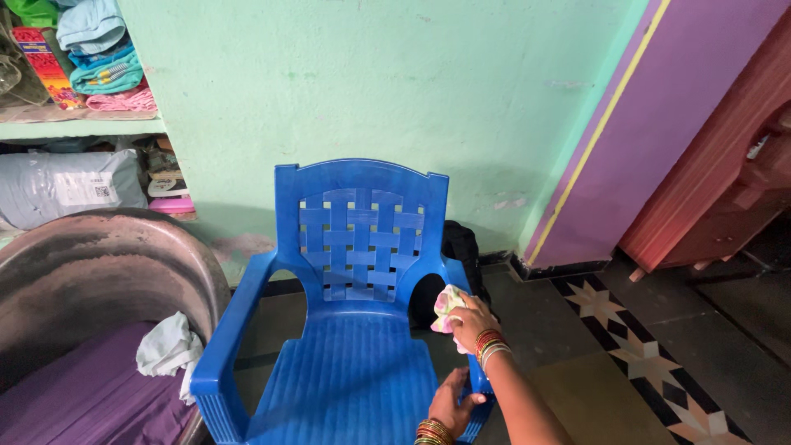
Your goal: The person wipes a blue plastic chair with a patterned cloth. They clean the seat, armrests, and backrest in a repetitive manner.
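A blue plastic chair (354, 313) stands in the middle of the frame, facing the camera. Its back is a woven-looking grid with square holes, and its seat has long ridges that run from front to back. The chair stands upright on the floor, with its back close to a pale green wall (395, 91).

The right hand (474, 320) holds a small soft cloth (447, 303), pale with pink and yellow bits, against the chair's armrest on the right side of the frame. Its fingers are curled shut around the bunched cloth. The left hand (451, 401) grips the front end of that same armrest, low in the frame, fingers wrapped over the edge. Both wrists wear red and gold bangles.

The floor (577, 387) is dull brown tile with a black and cream star border at the lower right. At the left is a dark rounded chair (99, 280) with a white rag (169, 346) on it. Shelves with folded clothes (99, 58) fill the upper left.
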